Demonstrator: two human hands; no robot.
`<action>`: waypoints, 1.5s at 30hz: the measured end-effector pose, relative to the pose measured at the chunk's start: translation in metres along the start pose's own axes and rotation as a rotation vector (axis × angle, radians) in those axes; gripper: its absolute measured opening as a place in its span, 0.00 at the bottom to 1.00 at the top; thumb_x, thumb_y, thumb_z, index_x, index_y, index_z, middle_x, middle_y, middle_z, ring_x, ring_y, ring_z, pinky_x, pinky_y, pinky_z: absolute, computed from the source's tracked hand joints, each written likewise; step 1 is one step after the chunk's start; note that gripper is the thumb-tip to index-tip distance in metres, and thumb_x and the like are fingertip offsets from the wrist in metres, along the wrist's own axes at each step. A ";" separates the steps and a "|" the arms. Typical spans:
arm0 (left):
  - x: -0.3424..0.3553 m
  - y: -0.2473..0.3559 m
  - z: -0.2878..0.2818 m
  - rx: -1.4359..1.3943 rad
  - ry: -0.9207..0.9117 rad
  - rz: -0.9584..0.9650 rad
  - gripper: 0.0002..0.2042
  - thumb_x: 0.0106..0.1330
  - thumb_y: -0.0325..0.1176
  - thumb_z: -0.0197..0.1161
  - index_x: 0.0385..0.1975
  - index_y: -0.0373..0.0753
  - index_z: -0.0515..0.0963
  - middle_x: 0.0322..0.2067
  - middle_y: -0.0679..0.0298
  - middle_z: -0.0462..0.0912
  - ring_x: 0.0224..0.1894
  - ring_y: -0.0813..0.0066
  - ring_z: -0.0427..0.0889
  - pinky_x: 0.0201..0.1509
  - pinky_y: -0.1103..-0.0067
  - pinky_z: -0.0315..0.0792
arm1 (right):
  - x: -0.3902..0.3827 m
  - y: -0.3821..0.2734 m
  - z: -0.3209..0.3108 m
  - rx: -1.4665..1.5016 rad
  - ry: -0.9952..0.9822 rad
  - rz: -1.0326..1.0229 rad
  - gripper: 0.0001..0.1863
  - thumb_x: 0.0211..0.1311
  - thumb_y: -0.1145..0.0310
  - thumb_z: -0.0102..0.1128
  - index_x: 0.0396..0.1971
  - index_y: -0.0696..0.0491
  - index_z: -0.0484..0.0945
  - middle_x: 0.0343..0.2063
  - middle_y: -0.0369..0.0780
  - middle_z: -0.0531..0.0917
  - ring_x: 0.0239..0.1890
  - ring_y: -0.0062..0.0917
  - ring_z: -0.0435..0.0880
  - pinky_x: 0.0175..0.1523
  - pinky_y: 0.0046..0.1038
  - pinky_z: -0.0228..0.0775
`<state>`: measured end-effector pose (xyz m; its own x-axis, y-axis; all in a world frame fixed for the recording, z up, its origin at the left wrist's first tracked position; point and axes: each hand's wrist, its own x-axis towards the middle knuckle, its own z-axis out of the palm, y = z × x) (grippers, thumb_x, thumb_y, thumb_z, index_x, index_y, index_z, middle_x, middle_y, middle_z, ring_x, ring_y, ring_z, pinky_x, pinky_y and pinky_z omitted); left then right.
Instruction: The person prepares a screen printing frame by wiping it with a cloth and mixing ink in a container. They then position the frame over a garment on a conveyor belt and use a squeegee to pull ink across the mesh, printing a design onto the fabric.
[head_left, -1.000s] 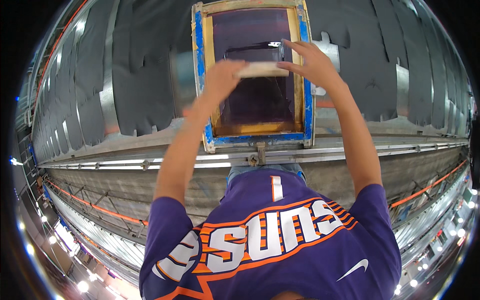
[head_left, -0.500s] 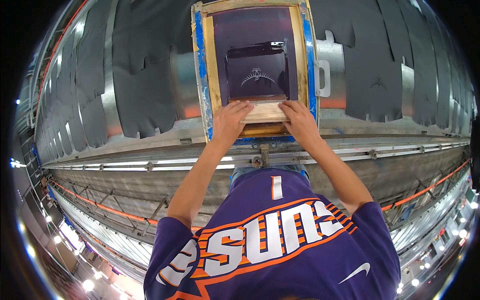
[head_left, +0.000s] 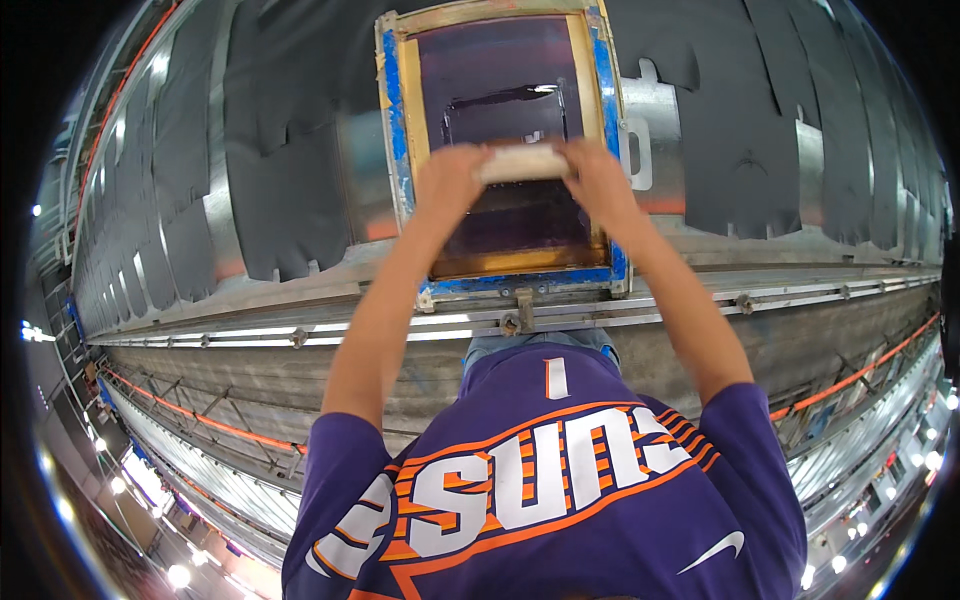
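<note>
A wooden-handled squeegee [head_left: 525, 166] lies crosswise over the mesh of a screen printing frame [head_left: 594, 60], whose wooden sides carry blue tape. Gripping the squeegee's left end is my left hand [head_left: 455, 182], its fingers slightly blurred. My right hand [head_left: 600, 182] closes round the other end. Dark wet ink [head_left: 510, 98] shines on the mesh beyond the squeegee. Most of the pale design in the mesh is hidden behind the squeegee. Under the frame, a long table holds pieces of dark grey fabric [head_left: 285, 190].
A white handle [head_left: 639, 155] sticks out beside the frame's right side. On the right, one fabric piece [head_left: 745, 165] bears a faint dark print. A metal rail [head_left: 680, 309] runs along the table's near edge, with an orange strip [head_left: 215, 418] below.
Both hands have pushed the squeegee away from me, from the near end of the screen to about its middle. It now covers most of the pale design.
</note>
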<state>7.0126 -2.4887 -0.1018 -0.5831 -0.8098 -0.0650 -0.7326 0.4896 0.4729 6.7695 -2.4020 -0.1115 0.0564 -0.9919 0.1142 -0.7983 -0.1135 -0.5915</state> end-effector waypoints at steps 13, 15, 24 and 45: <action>-0.103 0.041 0.013 -0.072 0.159 0.133 0.21 0.47 0.23 0.68 0.45 0.41 0.82 0.54 0.63 0.80 0.57 0.60 0.76 0.58 0.67 0.73 | -0.002 0.081 -0.042 0.187 0.335 0.490 0.22 0.63 0.55 0.63 0.51 0.53 0.80 0.37 0.49 0.82 0.40 0.35 0.81 0.47 0.35 0.73; -0.112 0.038 0.019 -0.087 0.155 0.150 0.24 0.46 0.22 0.68 0.48 0.42 0.81 0.54 0.63 0.80 0.57 0.59 0.76 0.59 0.66 0.72 | 0.005 0.092 -0.033 0.240 0.274 0.517 0.19 0.65 0.56 0.60 0.48 0.54 0.81 0.29 0.48 0.82 0.33 0.36 0.81 0.44 0.36 0.73; -0.165 -0.007 -0.008 -0.146 0.261 0.092 0.29 0.45 0.22 0.67 0.53 0.47 0.79 0.58 0.66 0.78 0.60 0.62 0.73 0.61 0.66 0.70 | 0.053 -0.001 -0.025 0.121 0.472 0.396 0.15 0.70 0.59 0.55 0.44 0.55 0.81 0.36 0.47 0.86 0.39 0.37 0.85 0.47 0.35 0.73; -0.285 -0.289 -0.152 0.003 0.189 0.079 0.28 0.46 0.18 0.62 0.52 0.47 0.81 0.53 0.69 0.81 0.57 0.65 0.76 0.54 0.69 0.72 | 0.132 -0.238 0.226 0.221 0.521 0.356 0.10 0.70 0.66 0.54 0.42 0.56 0.78 0.28 0.48 0.82 0.30 0.41 0.82 0.38 0.37 0.71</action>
<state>7.4440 -2.4490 -0.0861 -0.5628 -0.8150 0.1382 -0.6887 0.5547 0.4669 7.1021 -2.5193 -0.1358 -0.5295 -0.8194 0.2197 -0.5700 0.1518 -0.8075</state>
